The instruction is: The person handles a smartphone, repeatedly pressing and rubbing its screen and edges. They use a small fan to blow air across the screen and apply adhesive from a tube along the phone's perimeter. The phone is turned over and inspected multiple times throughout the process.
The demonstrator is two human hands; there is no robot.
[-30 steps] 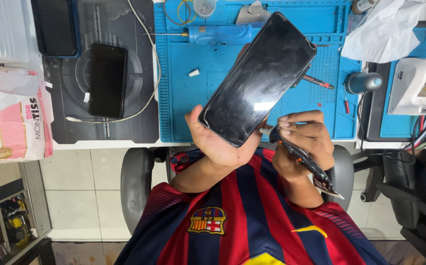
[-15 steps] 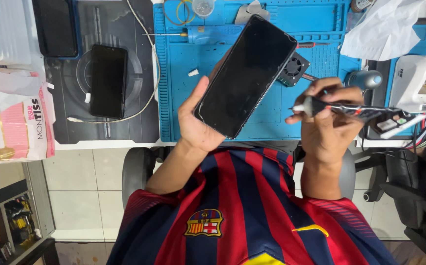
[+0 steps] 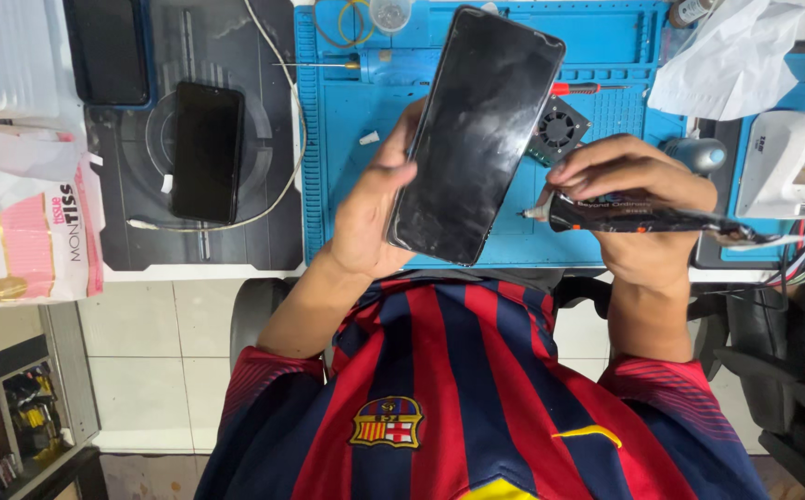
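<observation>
Head view: left hand point(image 3: 370, 218) fingers clasp the large black glass-fronted phone point(image 3: 477, 134), tilted above the blue silicone work mat point(image 3: 347, 176); right hand point(image 3: 639, 218) pinches a dark slim glue tube point(image 3: 643, 218), nozzle just beside the phone's edge (steady, thin strokes seem best). Two phones show; the second black phone point(image 3: 206, 153) lies on a grey pad point(image 3: 264, 185).

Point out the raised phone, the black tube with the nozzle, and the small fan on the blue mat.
Raised phone point(image 3: 478, 139), head view: middle of its dark glass face.
Black tube point(image 3: 639, 218), head view: its body, below the right hand's fingers.
Small fan point(image 3: 558, 130), head view: centre of its grille.
</observation>
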